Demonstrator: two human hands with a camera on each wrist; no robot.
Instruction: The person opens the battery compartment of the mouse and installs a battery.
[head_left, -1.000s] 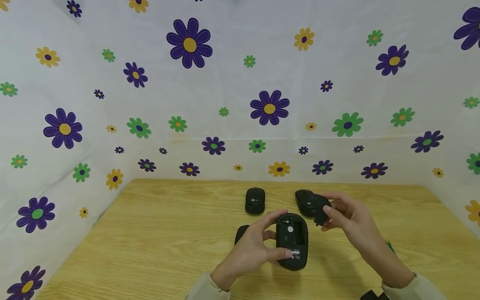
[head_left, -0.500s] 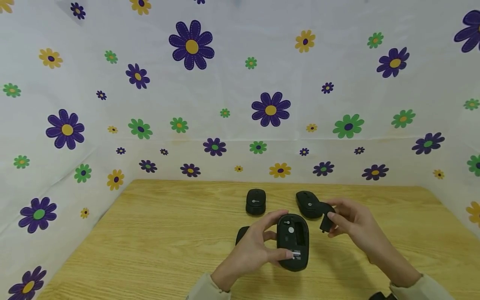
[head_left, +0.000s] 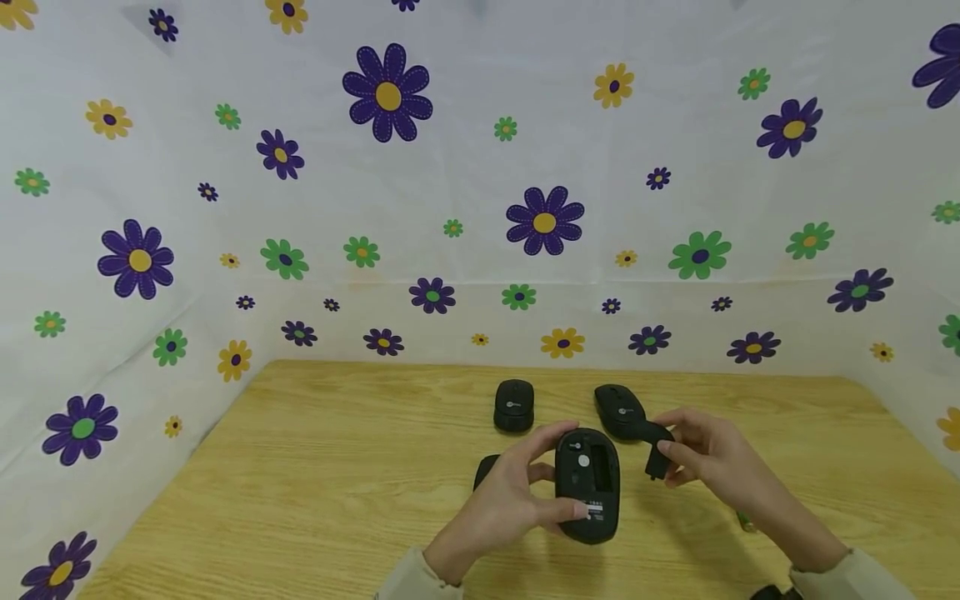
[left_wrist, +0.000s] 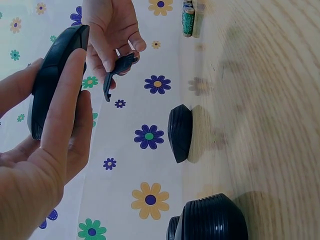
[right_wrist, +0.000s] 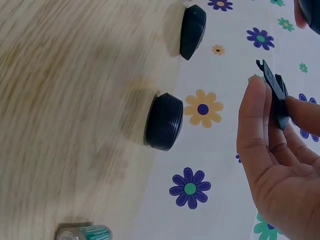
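In the head view my left hand [head_left: 502, 496] grips a black computer mouse [head_left: 588, 477] above the table, its underside towards me. The battery slot in that underside stands uncovered, and my thumb lies over the label. To its right, my right hand [head_left: 708, 458] pinches a thin black battery cover [head_left: 657, 463], apart from the mouse. The cover [right_wrist: 273, 85] shows edge-on between thumb and fingers in the right wrist view. From the left wrist camera the mouse [left_wrist: 50, 80] is seen from its side, fingers around it.
Two black mice, one at centre back [head_left: 514, 407] and another mouse [head_left: 618, 410] behind the cover, rest on the wooden table [head_left: 337, 467]. A dark rounded object [head_left: 483, 468] is partly hidden by my left hand. Green batteries [left_wrist: 188, 21] lie near my right forearm. A black item [head_left: 772, 593] shows at the bottom edge.
My right hand has drawn the battery cover a little towards me and turned it more upright. The left hand and its mouse stay nearly still. The head view has shifted slightly.
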